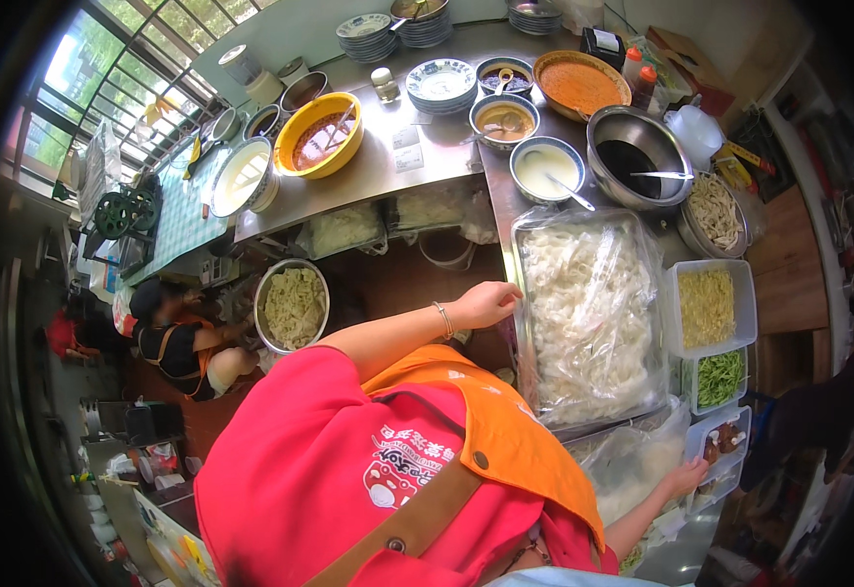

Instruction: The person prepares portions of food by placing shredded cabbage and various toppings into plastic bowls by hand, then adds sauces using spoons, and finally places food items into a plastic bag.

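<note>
A metal tray [522,345] holds wide white noodles [588,315] under clear plastic film [640,242]. At its near edge is my left hand [489,302], fingers curled, fingertips against the rim; whether they pinch the film is unclear. My right hand [684,477] reaches lower right, beside a clear plastic bag [625,469] and against a plastic container [713,495] with brown food in it. What the right fingers grip is hard to see. Tubs of yellow shreds [706,308] and green shreds [720,378] line the tray's far side.
Beyond the tray stand a steel bowl of dark liquid [636,161], a bowl of white sauce [546,169] and a basin of orange sauce [581,81]. A yellow basin [320,136] sits left. A co-worker [184,341] crouches near a steel bowl of dough-like food [293,304].
</note>
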The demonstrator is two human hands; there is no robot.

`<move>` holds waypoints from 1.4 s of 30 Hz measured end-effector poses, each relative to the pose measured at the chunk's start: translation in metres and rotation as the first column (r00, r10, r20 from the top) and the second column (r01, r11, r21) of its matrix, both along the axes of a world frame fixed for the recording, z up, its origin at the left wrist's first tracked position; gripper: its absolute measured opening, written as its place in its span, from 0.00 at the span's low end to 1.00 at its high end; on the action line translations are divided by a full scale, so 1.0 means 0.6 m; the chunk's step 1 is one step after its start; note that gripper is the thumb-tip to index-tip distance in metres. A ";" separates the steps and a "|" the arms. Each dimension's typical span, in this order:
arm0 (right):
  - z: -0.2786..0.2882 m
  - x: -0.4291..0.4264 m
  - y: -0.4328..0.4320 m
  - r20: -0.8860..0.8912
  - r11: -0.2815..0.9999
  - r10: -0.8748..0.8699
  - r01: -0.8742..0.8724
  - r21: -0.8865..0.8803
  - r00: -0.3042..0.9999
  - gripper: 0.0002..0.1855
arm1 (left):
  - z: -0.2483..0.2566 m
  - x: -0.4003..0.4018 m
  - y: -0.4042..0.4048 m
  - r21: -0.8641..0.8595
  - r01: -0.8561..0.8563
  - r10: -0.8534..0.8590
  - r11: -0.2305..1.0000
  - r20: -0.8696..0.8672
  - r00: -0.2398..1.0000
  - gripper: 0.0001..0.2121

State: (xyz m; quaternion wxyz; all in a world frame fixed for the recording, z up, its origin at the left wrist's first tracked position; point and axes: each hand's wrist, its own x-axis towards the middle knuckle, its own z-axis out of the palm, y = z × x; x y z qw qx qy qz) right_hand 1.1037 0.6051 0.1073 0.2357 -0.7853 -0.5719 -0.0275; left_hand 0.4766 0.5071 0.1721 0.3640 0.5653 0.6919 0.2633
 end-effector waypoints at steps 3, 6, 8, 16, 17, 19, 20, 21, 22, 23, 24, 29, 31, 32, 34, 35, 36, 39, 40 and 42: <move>0.060 -0.029 -0.056 -0.046 0.999 0.024 -0.022 0.041 0.999 0.10 | -0.040 -0.061 -0.030 -0.048 -0.161 0.161 0.986 -0.019 0.987 0.16; 0.131 -0.055 -0.108 0.149 0.993 0.110 -0.114 0.022 0.983 0.10 | -0.098 -0.127 -0.062 -0.021 -0.295 0.290 0.955 -0.116 0.950 0.19; 0.188 -0.096 -0.162 0.158 0.992 0.123 -0.120 -0.029 0.980 0.10 | -0.116 -0.166 -0.052 -0.024 -0.333 0.325 0.942 -0.174 0.930 0.19; 0.327 -0.466 -0.209 0.088 0.902 0.426 -0.430 0.035 0.900 0.08 | -0.161 -0.309 -0.140 -0.017 -0.364 0.362 0.931 -0.057 0.930 0.10; 0.331 -0.527 -0.207 0.071 0.875 0.475 -0.480 0.071 0.877 0.08 | -0.159 -0.323 -0.152 0.008 -0.416 0.416 0.909 0.019 0.909 0.11; 0.322 -0.640 -0.210 0.015 0.825 0.552 -0.549 0.138 0.834 0.09 | -0.109 -0.361 -0.148 -0.139 -0.442 0.457 0.886 0.111 0.882 0.15; 0.322 -0.703 -0.211 -0.025 0.789 0.605 -0.594 0.159 0.796 0.09 | -0.091 -0.385 -0.151 -0.239 -0.450 0.501 0.861 0.239 0.832 0.20; 0.320 -0.762 -0.209 -0.030 0.747 0.657 -0.645 0.158 0.753 0.09 | -0.093 -0.412 -0.163 -0.174 -0.402 0.438 0.899 0.369 0.820 0.20; 0.317 -0.821 -0.208 -0.039 0.701 0.708 -0.697 0.151 0.705 0.08 | -0.088 -0.430 -0.173 -0.140 -0.418 0.434 0.898 0.441 0.785 0.18; 0.319 -0.881 -0.208 -0.099 0.641 0.767 -0.748 0.174 0.634 0.08 | -0.077 -0.444 -0.183 -0.114 -0.435 0.428 0.893 0.513 0.744 0.18; 0.320 -0.939 -0.206 -0.152 0.576 0.817 -0.791 0.206 0.556 0.08 | -0.045 -0.455 -0.192 -0.149 -0.443 0.434 0.884 0.613 0.660 0.18; 0.264 -1.164 -0.193 -0.229 0.264 0.950 -0.934 0.238 0.211 0.06 | 0.022 -0.525 -0.248 -0.225 -0.464 0.404 0.857 0.852 0.332 0.28; 0.238 -1.222 -0.181 -0.252 0.208 0.957 -0.948 0.242 0.146 0.04 | 0.024 -0.543 -0.252 -0.216 -0.451 0.381 0.866 0.870 0.313 0.30; 0.220 -1.245 -0.174 -0.249 0.189 0.960 -0.956 0.226 0.131 0.04 | 0.025 -0.546 -0.249 -0.224 -0.462 0.390 0.858 0.869 0.303 0.30; 0.186 -1.291 -0.152 -0.231 0.137 0.969 -0.970 0.199 0.089 0.05 | 0.012 -0.558 -0.237 -0.240 -0.462 0.393 0.854 0.879 0.271 0.31; 0.170 -1.313 -0.140 -0.223 0.112 0.973 -0.976 0.189 0.068 0.04 | 0.001 -0.563 -0.231 -0.235 -0.460 0.386 0.856 0.883 0.268 0.31; 0.154 -1.338 -0.129 -0.223 0.090 0.974 -0.978 0.187 0.047 0.04 | -0.012 -0.568 -0.224 -0.254 -0.473 0.400 0.844 0.884 0.240 0.31; 0.112 -1.390 -0.087 -0.217 0.060 0.976 -0.988 0.139 0.028 0.03 | -0.024 -0.581 -0.187 -0.302 -0.502 0.432 0.810 0.887 0.164 0.32; 0.099 -1.405 -0.078 -0.221 0.048 0.975 -0.989 0.140 0.016 0.03 | -0.040 -0.591 -0.175 -0.308 -0.526 0.445 0.793 0.883 0.154 0.32; 0.073 -1.433 -0.056 -0.243 0.057 0.969 -0.994 0.089 0.034 0.04 | -0.058 -0.605 -0.150 -0.357 -0.575 0.492 0.736 0.866 0.091 0.34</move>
